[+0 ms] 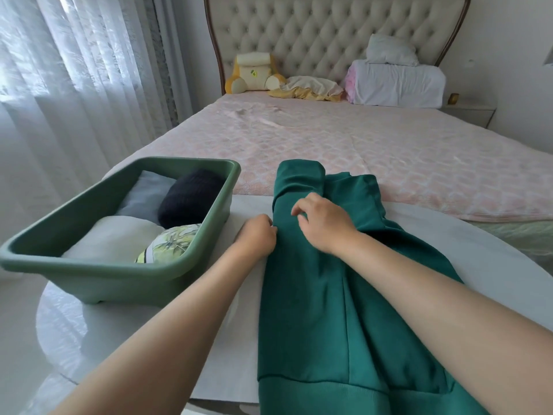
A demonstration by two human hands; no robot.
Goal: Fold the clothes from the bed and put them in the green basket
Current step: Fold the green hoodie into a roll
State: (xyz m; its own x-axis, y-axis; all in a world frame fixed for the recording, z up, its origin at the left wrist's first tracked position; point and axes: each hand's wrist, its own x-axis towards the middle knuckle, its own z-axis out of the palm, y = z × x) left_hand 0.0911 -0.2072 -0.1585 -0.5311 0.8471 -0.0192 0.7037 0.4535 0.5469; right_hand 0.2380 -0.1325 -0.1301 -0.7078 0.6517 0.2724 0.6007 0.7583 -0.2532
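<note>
A dark green sweatshirt [323, 310] lies lengthwise on a white round table [119, 333], partly folded, with its top end reaching the bed. My left hand [257, 235] grips the garment's left edge with curled fingers. My right hand [323, 223] rests on top of the fabric near the upper part, its fingers bent and pinching a fold. The green basket [98, 283] stands to the left on the table. It holds folded clothes: a white piece, a grey one, a dark navy one and a leaf-patterned one.
The bed [359, 151] with a pink quilted cover stretches ahead, with a plush toy [254, 73], a crumpled yellow cloth [308, 89] and stacked white bedding [395, 82] at the tufted headboard. Sheer curtains hang on the left. A nightstand [469, 112] stands at the far right.
</note>
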